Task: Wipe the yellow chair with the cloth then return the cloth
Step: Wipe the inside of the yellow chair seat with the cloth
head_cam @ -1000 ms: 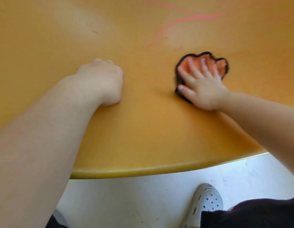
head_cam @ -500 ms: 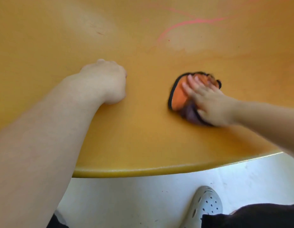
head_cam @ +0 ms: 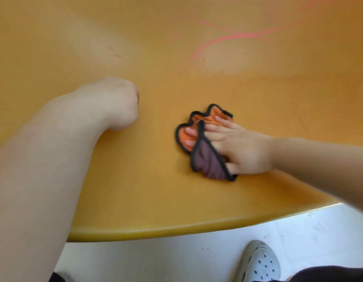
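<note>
Right fingers (head_cam: 221, 128): straight, close together, laid flat on the cloth (head_cam: 207, 161) and pressing it to the seat. Two fingertips show past a fold of the fabric at the left. Right hand (head_cam: 244, 148) palm down, forearm coming in from the right edge.

Cloth: small, soft, crumpled into wavy lobes. Orange on the face under the fingertips, dull purple on the flap turned up toward the viewer, black stitched edging all round. The flap lies over the lower fingers. It sits on the seat right of centre, well back from the front rim.

Left fingers: curled under into a fist, out of sight beneath the hand; nothing seen held. Left hand (head_cam: 113, 104) rests knuckles-down on the seat, well apart from the cloth, forearm filling the lower left.

Yellow chair (head_cam: 156, 200): smooth moulded plastic, gently dished, with a rounded, glossy front lip. A thin pink streak (head_cam: 237, 36) curves across the far part; a pale dull patch (head_cam: 227, 64) lies just below it.

Below the lip: white floor (head_cam: 176, 259), scuffed. A pale perforated clog (head_cam: 258, 261), and dark fabric (head_cam: 329, 273) at the bottom right corner.
</note>
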